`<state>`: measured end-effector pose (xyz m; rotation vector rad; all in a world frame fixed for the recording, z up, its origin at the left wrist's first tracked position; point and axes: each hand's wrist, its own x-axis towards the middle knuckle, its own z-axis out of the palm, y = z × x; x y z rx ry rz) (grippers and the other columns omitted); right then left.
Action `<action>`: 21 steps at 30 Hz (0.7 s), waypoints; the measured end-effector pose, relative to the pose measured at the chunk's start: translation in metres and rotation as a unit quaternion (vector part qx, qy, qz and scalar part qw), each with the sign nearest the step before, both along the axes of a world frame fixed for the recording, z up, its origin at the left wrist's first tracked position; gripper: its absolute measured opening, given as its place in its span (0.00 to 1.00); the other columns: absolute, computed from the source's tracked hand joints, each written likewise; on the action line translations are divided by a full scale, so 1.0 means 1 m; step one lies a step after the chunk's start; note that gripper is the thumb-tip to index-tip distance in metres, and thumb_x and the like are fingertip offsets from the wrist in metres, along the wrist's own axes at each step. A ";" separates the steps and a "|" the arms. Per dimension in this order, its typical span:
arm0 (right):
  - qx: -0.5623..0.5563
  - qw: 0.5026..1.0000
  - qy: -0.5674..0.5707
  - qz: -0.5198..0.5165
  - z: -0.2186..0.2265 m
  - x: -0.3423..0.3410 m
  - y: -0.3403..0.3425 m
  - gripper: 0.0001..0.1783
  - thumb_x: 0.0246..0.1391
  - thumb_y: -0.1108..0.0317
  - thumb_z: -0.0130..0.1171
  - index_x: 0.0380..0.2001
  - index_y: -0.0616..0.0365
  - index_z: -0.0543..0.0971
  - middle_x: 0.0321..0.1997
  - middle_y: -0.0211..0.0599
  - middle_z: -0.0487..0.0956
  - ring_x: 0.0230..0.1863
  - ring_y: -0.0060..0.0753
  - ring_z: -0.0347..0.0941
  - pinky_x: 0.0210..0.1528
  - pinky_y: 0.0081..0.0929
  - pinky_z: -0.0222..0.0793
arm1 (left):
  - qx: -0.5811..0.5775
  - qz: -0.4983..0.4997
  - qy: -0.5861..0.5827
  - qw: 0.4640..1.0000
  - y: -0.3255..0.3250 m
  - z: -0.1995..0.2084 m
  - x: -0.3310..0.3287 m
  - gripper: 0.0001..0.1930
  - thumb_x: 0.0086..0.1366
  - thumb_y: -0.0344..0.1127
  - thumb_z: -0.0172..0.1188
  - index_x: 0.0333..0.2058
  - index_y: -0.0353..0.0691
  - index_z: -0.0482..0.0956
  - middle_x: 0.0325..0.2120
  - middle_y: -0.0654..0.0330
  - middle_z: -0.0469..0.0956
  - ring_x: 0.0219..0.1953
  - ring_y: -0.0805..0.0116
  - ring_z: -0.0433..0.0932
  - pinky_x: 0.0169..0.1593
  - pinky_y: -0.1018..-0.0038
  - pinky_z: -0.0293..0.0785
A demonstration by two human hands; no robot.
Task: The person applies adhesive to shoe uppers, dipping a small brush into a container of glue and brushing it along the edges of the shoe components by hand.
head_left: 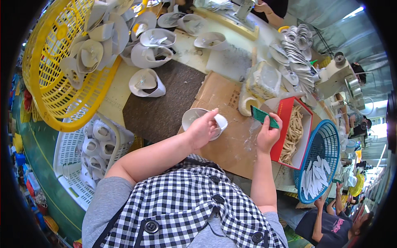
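My left hand (pixel 202 131) is closed on the edge of a white shoe upper (pixel 189 117), which rests low over the cardboard sheet (pixel 231 151) in front of me. Part of the upper is hidden behind the fingers. To the right, my right hand (pixel 269 135) grips a small green brush (pixel 263 116) with a dark tip pointing left. The brush is apart from the upper. Close beyond it stands a whitish round pot (pixel 248 104), beside a white-smeared block (pixel 264 78). Another white upper (pixel 147 83) lies on the dark mat (pixel 165 110).
A yellow basket (pixel 36 89) heaped with uppers stands at left, above a white basket (pixel 62 151). At right are a red box (pixel 284 124) of tan strips and a blue basket (pixel 301 165) of white pieces. Farther back are a sewing machine (pixel 341 78) and a co-worker's hand (pixel 262 7).
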<state>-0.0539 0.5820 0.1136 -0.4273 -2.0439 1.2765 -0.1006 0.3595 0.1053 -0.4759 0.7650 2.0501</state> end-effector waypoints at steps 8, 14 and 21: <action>0.067 0.996 -0.061 -0.002 -0.011 -0.029 0.010 0.09 0.56 0.70 0.56 0.39 0.61 0.73 0.32 0.39 0.78 0.33 0.29 0.75 0.37 0.24 0.69 | -0.136 0.060 0.032 0.988 -0.019 0.033 0.009 0.21 0.68 0.43 0.46 0.51 0.33 0.64 0.47 0.54 0.71 0.48 0.63 0.73 0.52 0.67 0.69; -0.086 0.993 -0.078 -0.019 -0.023 -0.030 0.028 0.09 0.56 0.72 0.54 0.40 0.60 0.71 0.33 0.38 0.75 0.31 0.29 0.73 0.31 0.25 0.72 | -0.177 -0.020 0.210 0.961 -0.044 0.023 -0.007 0.18 0.67 0.34 0.42 0.53 0.37 0.65 0.43 0.57 0.74 0.42 0.68 0.75 0.48 0.68 0.72; -0.380 0.913 -0.119 0.092 0.004 -0.015 -0.009 0.10 0.54 0.76 0.53 0.40 0.58 0.68 0.35 0.36 0.72 0.33 0.32 0.75 0.29 0.29 0.79 | -0.120 -0.041 0.133 0.983 -0.052 -0.004 0.007 0.22 0.65 0.30 0.41 0.58 0.38 0.60 0.50 0.55 0.70 0.50 0.64 0.74 0.54 0.64 0.69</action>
